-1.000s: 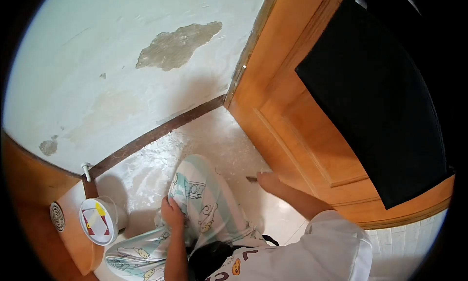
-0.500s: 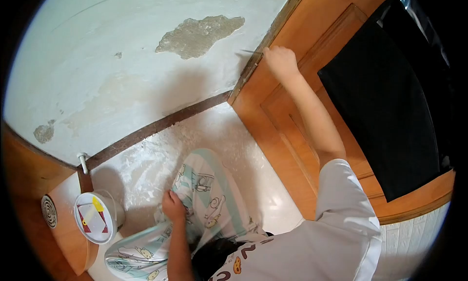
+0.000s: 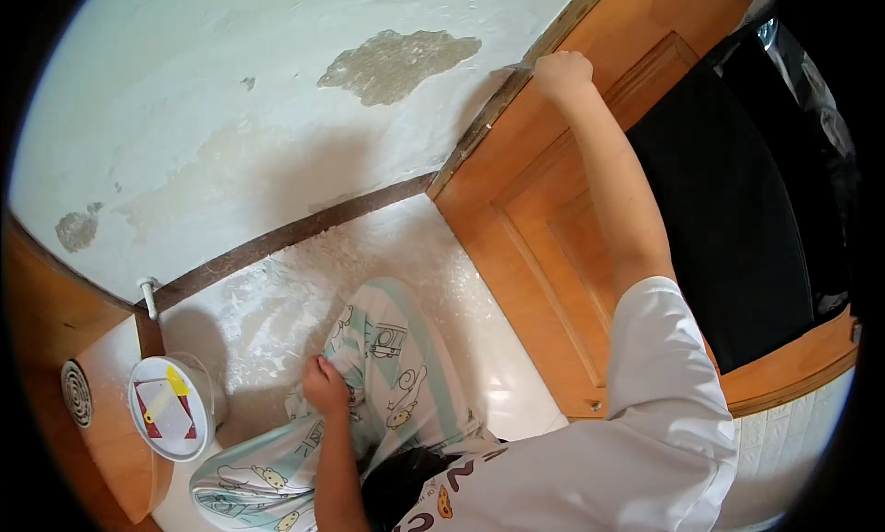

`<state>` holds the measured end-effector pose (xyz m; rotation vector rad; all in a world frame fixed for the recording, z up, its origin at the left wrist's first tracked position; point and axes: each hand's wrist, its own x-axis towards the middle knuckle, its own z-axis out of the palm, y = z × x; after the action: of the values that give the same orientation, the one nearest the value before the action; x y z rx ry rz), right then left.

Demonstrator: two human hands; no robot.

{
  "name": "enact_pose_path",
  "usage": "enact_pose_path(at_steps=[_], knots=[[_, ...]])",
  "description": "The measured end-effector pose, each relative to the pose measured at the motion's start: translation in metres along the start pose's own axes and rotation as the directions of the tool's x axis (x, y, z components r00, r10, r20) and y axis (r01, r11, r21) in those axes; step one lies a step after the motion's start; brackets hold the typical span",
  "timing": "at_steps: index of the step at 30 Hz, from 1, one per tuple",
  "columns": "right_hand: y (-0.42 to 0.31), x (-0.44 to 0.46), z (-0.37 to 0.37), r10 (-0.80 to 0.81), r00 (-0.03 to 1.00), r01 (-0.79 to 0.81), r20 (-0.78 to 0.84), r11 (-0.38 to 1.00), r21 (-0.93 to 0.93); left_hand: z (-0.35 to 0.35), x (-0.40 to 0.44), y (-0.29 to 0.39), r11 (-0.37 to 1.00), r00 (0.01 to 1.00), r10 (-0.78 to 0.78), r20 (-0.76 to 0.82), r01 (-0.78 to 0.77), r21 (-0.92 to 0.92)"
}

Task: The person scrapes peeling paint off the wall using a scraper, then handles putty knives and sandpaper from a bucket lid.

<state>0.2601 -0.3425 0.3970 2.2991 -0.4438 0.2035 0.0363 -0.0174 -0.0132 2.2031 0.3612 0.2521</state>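
Observation:
My right hand (image 3: 564,74) is raised at the edge of the wooden door, its fingers closed on a thin scraper-like tool (image 3: 518,66). The tool's tip points left toward the white wall (image 3: 258,34), beside the wall's right border. To the left of the tool is a grey bare patch (image 3: 398,66) where the wall's surface has come off. My left hand (image 3: 325,386) rests at my knee on the patterned trousers (image 3: 392,375), with its fingers curled; what it holds, if anything, is hidden.
A white lidded bucket (image 3: 171,407) stands at the lower left, near a white pipe (image 3: 148,297) and a round drain-like disc (image 3: 76,394). White flakes and dust lie on the floor (image 3: 267,325). Black cloth (image 3: 728,209) hangs over the wooden door (image 3: 535,218) at right.
My right hand has risen from low beside my knee to the wall's right border, carrying the tool, and most recently moved slightly up and right. My left hand has stayed at my knee.

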Motion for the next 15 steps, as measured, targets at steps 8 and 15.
enact_pose_path(at_steps=[8, 15], knots=[[-0.008, 0.033, -0.003, -0.205, 0.973, 0.214, 0.109, 0.974, -0.073, 0.002, 0.001, -0.001, 1.000, 1.000, -0.024, 0.013, 0.024, -0.015], [-0.021, 0.066, 0.036, -0.417, 0.907, 0.421, 0.054, 0.901, -0.105, -0.003, 0.005, 0.007, 1.000, 0.998, -0.027, 0.059, 0.028, -0.010]])
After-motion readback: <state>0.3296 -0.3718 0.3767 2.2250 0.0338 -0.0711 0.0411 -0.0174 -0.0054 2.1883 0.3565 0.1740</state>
